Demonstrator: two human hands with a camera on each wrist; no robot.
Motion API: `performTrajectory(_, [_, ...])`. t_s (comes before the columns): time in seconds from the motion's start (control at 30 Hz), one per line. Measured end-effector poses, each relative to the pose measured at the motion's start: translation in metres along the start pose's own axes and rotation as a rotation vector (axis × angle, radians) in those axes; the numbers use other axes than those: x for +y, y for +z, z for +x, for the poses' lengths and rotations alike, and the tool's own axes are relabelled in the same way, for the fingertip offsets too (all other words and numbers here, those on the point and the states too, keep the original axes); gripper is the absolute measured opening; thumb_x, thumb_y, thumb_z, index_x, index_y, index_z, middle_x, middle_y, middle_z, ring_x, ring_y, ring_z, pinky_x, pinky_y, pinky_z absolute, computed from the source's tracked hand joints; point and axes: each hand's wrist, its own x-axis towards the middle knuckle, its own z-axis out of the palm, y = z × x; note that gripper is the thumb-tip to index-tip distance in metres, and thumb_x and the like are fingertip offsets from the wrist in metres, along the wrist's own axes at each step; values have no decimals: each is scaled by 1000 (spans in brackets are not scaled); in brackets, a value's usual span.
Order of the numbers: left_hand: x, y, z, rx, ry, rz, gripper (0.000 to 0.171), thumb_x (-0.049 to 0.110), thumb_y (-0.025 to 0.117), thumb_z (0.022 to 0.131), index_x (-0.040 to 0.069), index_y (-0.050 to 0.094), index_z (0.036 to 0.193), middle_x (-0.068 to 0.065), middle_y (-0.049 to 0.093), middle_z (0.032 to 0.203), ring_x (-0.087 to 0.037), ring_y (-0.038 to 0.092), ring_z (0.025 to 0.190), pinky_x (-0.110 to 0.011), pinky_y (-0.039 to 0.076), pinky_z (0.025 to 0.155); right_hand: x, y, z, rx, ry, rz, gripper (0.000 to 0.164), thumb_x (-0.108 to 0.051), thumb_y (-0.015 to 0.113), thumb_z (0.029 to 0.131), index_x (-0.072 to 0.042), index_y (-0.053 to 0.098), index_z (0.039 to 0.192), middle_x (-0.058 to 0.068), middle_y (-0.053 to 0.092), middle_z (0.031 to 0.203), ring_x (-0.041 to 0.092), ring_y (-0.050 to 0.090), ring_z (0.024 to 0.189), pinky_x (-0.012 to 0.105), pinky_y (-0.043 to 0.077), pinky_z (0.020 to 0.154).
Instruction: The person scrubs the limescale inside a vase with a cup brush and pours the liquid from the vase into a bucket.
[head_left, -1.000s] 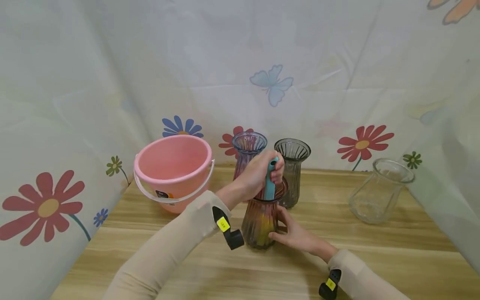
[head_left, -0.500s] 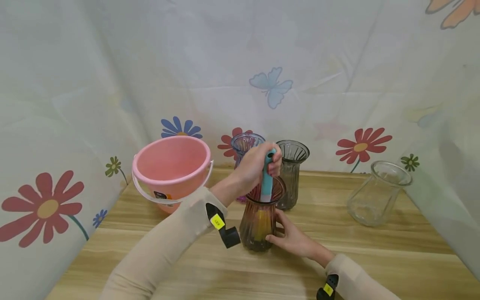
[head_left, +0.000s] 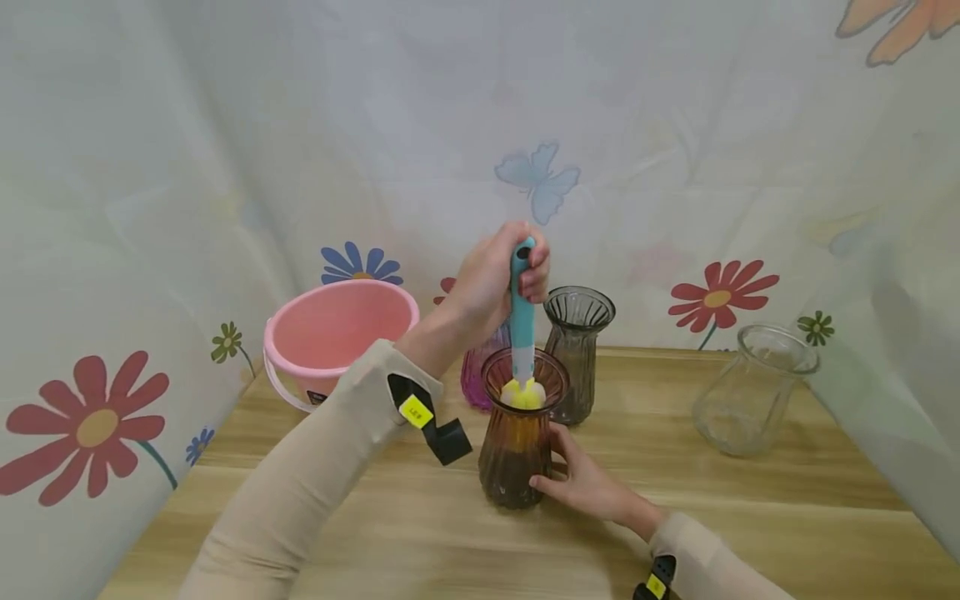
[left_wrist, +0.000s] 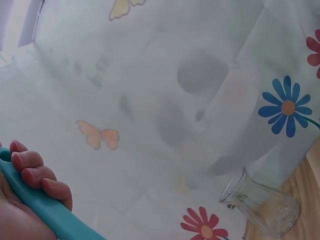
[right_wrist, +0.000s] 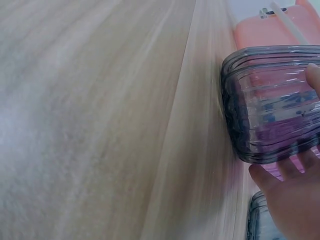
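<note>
Two hands share the work, one on the brush and one on the vase. The left hand (head_left: 493,279) grasps the turquoise handle of a sponge bottle brush (head_left: 522,325) near its upper end; in the left wrist view the fingers wrap around it. This high grip probably leaves the lower handle free to enter the vase while the hand stays outside. The brush stands nearly vertical over an amber-brown ribbed glass vase (head_left: 516,467), with its yellow-and-white sponge head (head_left: 523,396) partly showing at the mouth and partly visible through the tinted neck. The vase stands on the wooden tabletop (head_left: 420,533), near the middle of the scene. The right hand (head_left: 588,487) grasps its lower body from the right, thumb on the near side and fingers on the far side; a low hold appears suited to steadying the base against tipping. A smoke-grey ribbed vase (head_left: 576,358) stands just beyond, on the far right side of the amber one, and a purple-tinted vase (head_left: 474,379), partly hidden by the left arm, stands on the far left. A clear glass vase (head_left: 750,400) stands well apart at right, and a pink bucket (head_left: 352,308) at left; both leave the arms room.
</note>
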Motion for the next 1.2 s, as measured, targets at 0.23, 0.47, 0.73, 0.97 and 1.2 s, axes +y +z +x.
performTrajectory(0.23, [-23,-1,-5,9,-56,2,29,15,29,92,8,36,65,0,29,55,-15,25,50,-27,25,53,-2,4,-3,50,17,7,76,-18,67,83,-10,19,140,24,34,138,43,36,127,47,43,94])
performTrajectory(0.47, [-73,-7,-12,-32,-169,21,31,18,27,95,7,35,67,-1,31,56,-16,27,50,-27,28,54,5,4,-4,79,34,-44,81,-24,70,81,-14,20,144,17,28,142,37,34,129,37,47,91])
performTrajectory(0.73, [-88,-17,-13,-63,-183,53,33,23,26,97,6,35,70,-1,32,59,-17,29,52,-27,31,56,1,-1,-2,-9,33,7,79,-22,65,85,-11,13,143,21,24,143,39,30,131,45,41,97])
performTrajectory(0.97, [-88,-18,-15,-52,-158,48,33,23,25,97,7,35,70,-1,32,59,-17,29,53,-28,30,57,2,-10,1,-88,15,50,75,-17,62,87,-8,13,143,23,21,145,45,30,129,51,38,98])
performTrajectory(1.2, [-83,-17,-17,-5,-149,36,31,21,27,96,7,36,69,-1,31,59,-15,28,51,-27,29,55,5,-6,2,-62,14,17,78,-20,64,86,-14,14,145,19,26,145,37,29,132,46,38,99])
